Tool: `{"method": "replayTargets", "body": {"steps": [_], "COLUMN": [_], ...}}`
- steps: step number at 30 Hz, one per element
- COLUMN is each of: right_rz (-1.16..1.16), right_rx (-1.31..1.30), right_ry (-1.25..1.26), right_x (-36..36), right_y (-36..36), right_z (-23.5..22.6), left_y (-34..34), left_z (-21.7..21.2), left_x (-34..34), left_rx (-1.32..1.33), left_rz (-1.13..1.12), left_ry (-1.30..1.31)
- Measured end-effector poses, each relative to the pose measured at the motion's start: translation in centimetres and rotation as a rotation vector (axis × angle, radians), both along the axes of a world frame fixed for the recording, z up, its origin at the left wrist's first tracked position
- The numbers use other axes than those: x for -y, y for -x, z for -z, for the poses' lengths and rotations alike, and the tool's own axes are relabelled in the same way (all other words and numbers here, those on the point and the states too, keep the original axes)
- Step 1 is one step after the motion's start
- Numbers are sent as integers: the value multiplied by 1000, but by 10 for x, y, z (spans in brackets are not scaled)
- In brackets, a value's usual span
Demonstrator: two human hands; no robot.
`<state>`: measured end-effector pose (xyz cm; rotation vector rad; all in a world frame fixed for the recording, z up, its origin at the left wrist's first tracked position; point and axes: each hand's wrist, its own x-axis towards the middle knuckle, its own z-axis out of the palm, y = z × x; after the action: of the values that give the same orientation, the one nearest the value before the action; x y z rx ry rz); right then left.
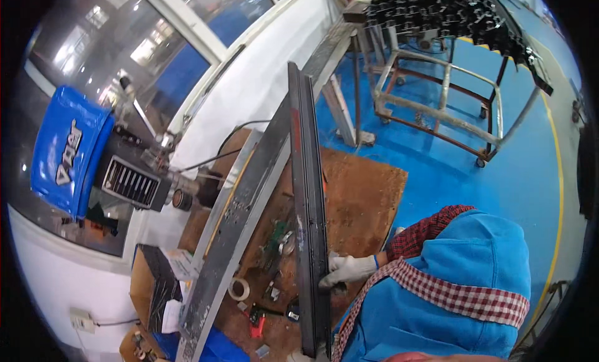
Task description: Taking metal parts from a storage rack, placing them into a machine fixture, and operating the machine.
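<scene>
In right grip (347,269): dark metal bar (308,193)

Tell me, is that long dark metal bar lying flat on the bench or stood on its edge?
On edge. The long dark bar shows its narrow face upward, gripped midway by a white-gloved hand, beside the flat grey rail.

A brown, worn table (362,193) is seen at centre, standing on a blue floor (437,156). A roll of tape (238,289) is noted on the table at 7 o'clock, with a red tool (256,328) and small metal parts (274,246) nearby. A long grey metal bar (234,237) is laid across the table's 9 o'clock edge.
</scene>
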<state>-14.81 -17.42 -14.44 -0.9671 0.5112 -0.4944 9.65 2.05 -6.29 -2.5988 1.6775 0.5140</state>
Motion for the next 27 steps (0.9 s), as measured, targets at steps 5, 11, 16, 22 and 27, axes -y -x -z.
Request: {"method": "replayTargets", "body": {"steps": [5,11,16,22,27], "right_rz": [209,702,964,1312,1403], "right_rx": [-39,-211,-247,-344,-446], "right_ry": [160,585,479,472,434], "right_x": [11,6,-27,-36,-40], "right_y": [60,224,380,565,695], "right_z": [-52,-170,-223,-244,-265], "left_y": [14,80,210,416,537], "left_z": [1,-32,-79,-147,-166], "left_x": [38,106,141,166,195], "left_rx": [-107,76,44,-205,-637], "left_rz": [232,586,736,852,1256], "left_ry": [151,316,443,362,397]}}
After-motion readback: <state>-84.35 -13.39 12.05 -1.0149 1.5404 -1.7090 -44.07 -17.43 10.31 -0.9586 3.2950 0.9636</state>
